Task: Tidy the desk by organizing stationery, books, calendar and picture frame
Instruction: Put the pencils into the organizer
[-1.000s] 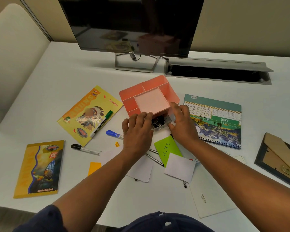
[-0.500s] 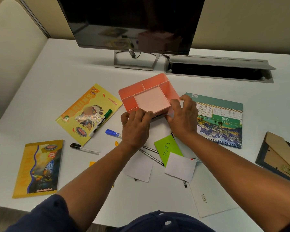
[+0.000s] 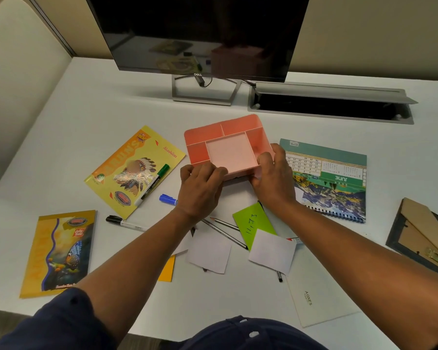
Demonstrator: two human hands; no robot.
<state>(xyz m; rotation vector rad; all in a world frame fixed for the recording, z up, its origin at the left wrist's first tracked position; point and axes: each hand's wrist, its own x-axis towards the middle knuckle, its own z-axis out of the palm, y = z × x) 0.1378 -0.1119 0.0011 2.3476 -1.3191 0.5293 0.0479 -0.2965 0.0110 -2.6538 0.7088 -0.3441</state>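
Note:
A pink desk organizer (image 3: 228, 137) with several compartments lies mid-desk. My left hand (image 3: 200, 190) grips its near left edge and my right hand (image 3: 273, 178) grips its near right corner. Its drawer looks pushed in under the front. Two yellow books lie at the left, one (image 3: 134, 170) under a green marker (image 3: 152, 185) and one (image 3: 58, 251) near the desk edge. A calendar (image 3: 331, 180) lies flat at the right. A picture frame (image 3: 425, 238) lies face down at the far right. A blue marker (image 3: 168, 199), a black marker (image 3: 125, 223), pencils (image 3: 225, 231) and paper notes (image 3: 256, 223) are scattered near me.
A black monitor (image 3: 200, 34) on a silver stand stands at the back. To its right is an open cable tray (image 3: 331, 107) set into the desk. A white envelope (image 3: 316, 299) lies near the front edge. A beige partition runs along the left.
The small drawer with black clips that stood open under the organizer has been pushed in by both hands. The hands moved forward onto the organizer's near edge.

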